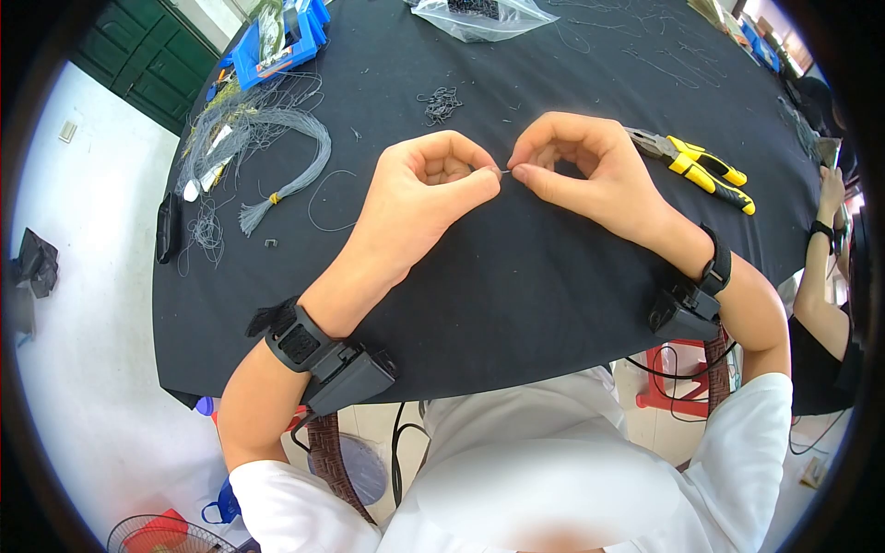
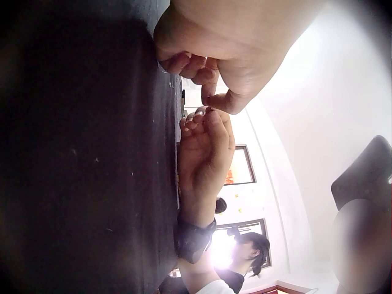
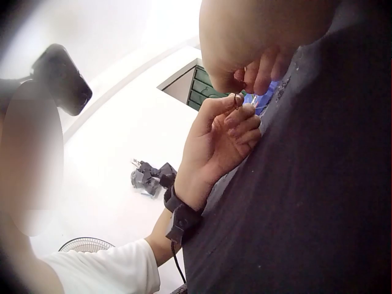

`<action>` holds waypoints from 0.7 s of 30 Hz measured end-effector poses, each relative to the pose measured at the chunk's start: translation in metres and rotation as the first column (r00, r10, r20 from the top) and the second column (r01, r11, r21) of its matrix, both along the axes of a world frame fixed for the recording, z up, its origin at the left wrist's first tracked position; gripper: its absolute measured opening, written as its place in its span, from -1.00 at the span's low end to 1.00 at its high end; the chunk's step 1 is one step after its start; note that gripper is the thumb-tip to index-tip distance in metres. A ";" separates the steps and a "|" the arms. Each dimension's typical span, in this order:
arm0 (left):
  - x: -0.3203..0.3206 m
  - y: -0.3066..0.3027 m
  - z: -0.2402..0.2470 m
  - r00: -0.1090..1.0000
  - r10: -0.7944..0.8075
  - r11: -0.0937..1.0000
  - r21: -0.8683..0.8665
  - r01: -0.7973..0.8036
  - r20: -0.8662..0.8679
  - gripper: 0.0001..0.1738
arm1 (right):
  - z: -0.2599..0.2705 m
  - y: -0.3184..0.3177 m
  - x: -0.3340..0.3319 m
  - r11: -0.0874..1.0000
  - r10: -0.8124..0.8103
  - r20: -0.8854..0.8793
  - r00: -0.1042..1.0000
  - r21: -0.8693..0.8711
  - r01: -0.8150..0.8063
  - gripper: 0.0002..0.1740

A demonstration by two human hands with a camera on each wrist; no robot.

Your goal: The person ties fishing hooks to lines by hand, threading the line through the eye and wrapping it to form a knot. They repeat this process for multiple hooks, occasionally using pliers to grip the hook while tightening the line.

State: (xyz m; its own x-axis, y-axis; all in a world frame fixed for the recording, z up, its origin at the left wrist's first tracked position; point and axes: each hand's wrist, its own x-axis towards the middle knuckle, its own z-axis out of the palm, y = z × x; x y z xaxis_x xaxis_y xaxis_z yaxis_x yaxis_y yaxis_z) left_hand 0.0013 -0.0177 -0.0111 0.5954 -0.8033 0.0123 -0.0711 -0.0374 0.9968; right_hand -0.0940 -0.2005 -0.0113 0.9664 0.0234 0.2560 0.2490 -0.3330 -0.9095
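Note:
Over the black cloth, my left hand (image 1: 415, 189) and right hand (image 1: 595, 175) meet fingertip to fingertip. Thumb and forefinger of each pinch a tiny thin piece (image 1: 504, 171) that spans the narrow gap between them. In the right wrist view this piece (image 3: 237, 101) looks shiny and curved, mostly hidden by the fingertips; I cannot tell its kind. Just beyond the hands lies a small heap of dark wire-like metal pieces (image 1: 442, 105). Pliers with yellow and black handles (image 1: 705, 170) lie right beside my right hand.
Left of my left hand lies a bundle of grey line (image 1: 313, 161) tied with a yellow band, among loose tangled strands. Blue bins (image 1: 277, 51) stand at the back left. A clear plastic bag (image 1: 489, 23) sits at the far edge. Another person's arm (image 1: 820, 249) shows at right.

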 end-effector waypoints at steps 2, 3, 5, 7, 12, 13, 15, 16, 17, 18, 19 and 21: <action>0.000 0.000 0.000 1.000 0.003 1.000 -0.001 -0.003 0.002 -0.89 | -0.001 0.000 0.001 1.000 0.003 0.012 1.000 -0.009 -0.003 -0.89; 0.000 0.000 0.000 1.000 0.001 1.000 0.001 -0.001 0.001 -0.89 | -0.001 0.000 0.001 1.000 0.005 0.018 1.000 -0.014 -0.005 -0.88; 0.001 0.000 0.000 1.000 -0.003 1.000 0.006 0.003 -0.003 -0.89 | 0.000 0.000 0.001 1.000 0.005 0.014 1.000 -0.022 -0.004 -0.87; 0.001 0.000 0.000 1.000 -0.007 1.000 0.011 0.007 -0.003 -0.89 | 0.000 0.000 0.001 1.000 0.009 0.009 1.000 -0.027 -0.009 -0.86; 0.000 0.000 0.000 1.000 -0.001 1.000 0.011 0.001 -0.001 -0.88 | -0.001 -0.001 0.001 1.000 0.009 -0.013 1.000 -0.009 -0.009 -0.86; 0.000 -0.001 0.000 1.000 0.002 1.000 0.011 -0.002 -0.001 -0.88 | -0.001 -0.001 0.001 1.000 0.008 -0.016 1.000 -0.006 -0.008 -0.87; 0.000 -0.001 0.000 1.000 0.005 1.000 0.012 -0.005 -0.002 -0.88 | 0.000 0.000 0.001 1.000 0.007 -0.022 1.000 0.001 -0.007 -0.87; 0.000 0.000 0.000 1.000 0.005 1.000 0.012 -0.005 -0.003 -0.88 | 0.000 0.001 0.001 1.000 0.005 -0.021 1.000 0.001 -0.005 -0.87; 0.000 0.000 0.000 1.000 0.004 1.000 0.012 -0.004 -0.004 -0.87 | 0.000 0.001 0.001 1.000 0.003 -0.020 1.000 0.001 -0.003 -0.87; 0.000 0.000 0.000 1.000 0.002 1.000 0.011 -0.002 -0.006 -0.87 | 0.000 0.001 0.001 1.000 0.000 -0.020 1.000 0.001 0.000 -0.88; 0.000 0.000 0.000 1.000 -0.001 1.000 0.011 0.001 -0.009 -0.87 | 0.000 0.001 0.000 1.000 -0.002 -0.016 1.000 -0.004 0.002 -0.88; -0.001 0.000 0.000 1.000 0.003 1.000 0.002 -0.003 -0.008 -0.87 | 0.000 0.001 0.000 1.000 -0.008 -0.007 1.000 -0.014 0.008 -0.89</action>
